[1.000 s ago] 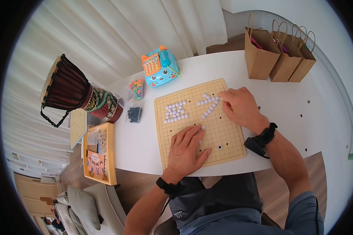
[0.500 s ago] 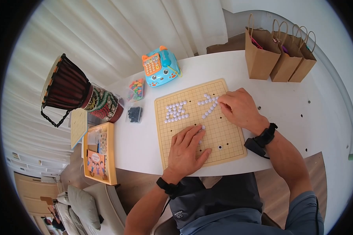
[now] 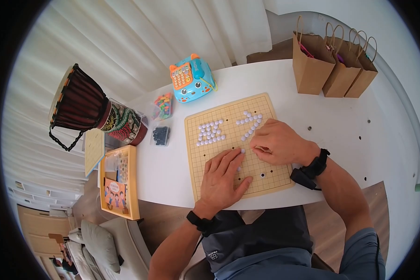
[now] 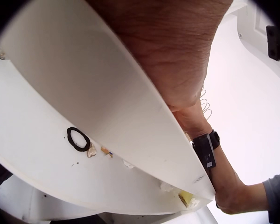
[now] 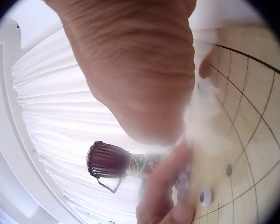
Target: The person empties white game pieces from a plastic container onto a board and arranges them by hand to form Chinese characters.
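Note:
A wooden go board (image 3: 210, 170) bears white stones in a tight left-hand group (image 3: 211, 132) and a branching right-hand group (image 3: 252, 125). My left hand (image 3: 221, 179) rests palm down on the board, its fingers mostly straight. At its fingertips a white stone (image 3: 242, 150) shows, and another peeks out between finger and thumb. My right hand (image 3: 282, 142) is over the board just below the right-hand group, fingers curled, close to the left fingertips; no stone shows between its fingers. A round black-and-white piece (image 3: 262, 175) lies near the board's lower right.
Left of the board stand a clear box of black stones (image 3: 160, 136) and a box of coloured pieces (image 3: 163, 106). A blue toy telephone (image 3: 192, 81) is behind it. Paper bags (image 3: 312, 65) stand at the back right. A drum (image 3: 98, 109) and a wooden tray (image 3: 131, 182) are farther left.
My right hand has moved from the upper end of the right-hand stones down and left toward my left hand. A white stone now shows at that end. The left hand has stayed put.

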Demonstrator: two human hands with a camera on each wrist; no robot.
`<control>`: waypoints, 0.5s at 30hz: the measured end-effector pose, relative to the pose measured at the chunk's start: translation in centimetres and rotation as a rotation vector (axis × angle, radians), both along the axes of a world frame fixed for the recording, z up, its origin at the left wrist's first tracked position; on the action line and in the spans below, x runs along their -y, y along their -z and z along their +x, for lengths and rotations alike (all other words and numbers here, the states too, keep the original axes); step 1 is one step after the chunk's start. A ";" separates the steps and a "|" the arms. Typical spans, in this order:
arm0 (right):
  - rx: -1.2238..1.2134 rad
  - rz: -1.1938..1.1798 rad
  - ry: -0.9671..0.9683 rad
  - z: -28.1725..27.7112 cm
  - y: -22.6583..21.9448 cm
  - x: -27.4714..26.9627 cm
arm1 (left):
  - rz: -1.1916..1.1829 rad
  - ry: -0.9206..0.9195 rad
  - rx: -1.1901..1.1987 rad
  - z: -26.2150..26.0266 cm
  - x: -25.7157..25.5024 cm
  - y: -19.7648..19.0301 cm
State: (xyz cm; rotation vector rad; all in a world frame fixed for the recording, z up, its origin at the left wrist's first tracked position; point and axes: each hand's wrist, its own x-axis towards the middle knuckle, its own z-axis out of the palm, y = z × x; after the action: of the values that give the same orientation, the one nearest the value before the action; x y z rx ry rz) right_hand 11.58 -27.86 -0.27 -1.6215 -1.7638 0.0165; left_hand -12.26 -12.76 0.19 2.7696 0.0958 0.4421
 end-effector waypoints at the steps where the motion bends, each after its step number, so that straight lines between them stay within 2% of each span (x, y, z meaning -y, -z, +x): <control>1: 0.008 0.003 -0.013 0.0 0.0 0.0 | 0.002 -0.002 -0.005 0.0 0.0 0.0; 15: 0.029 -0.016 -0.026 0.0 0.2 0.2 | 0.025 -0.005 -0.039 -0.1 -0.1 0.1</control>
State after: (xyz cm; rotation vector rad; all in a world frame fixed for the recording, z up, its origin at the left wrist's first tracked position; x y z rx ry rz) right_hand 11.60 -28.02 -0.43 -1.6176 -1.8115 0.0196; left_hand -12.35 -12.68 0.13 2.8036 0.1078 0.3939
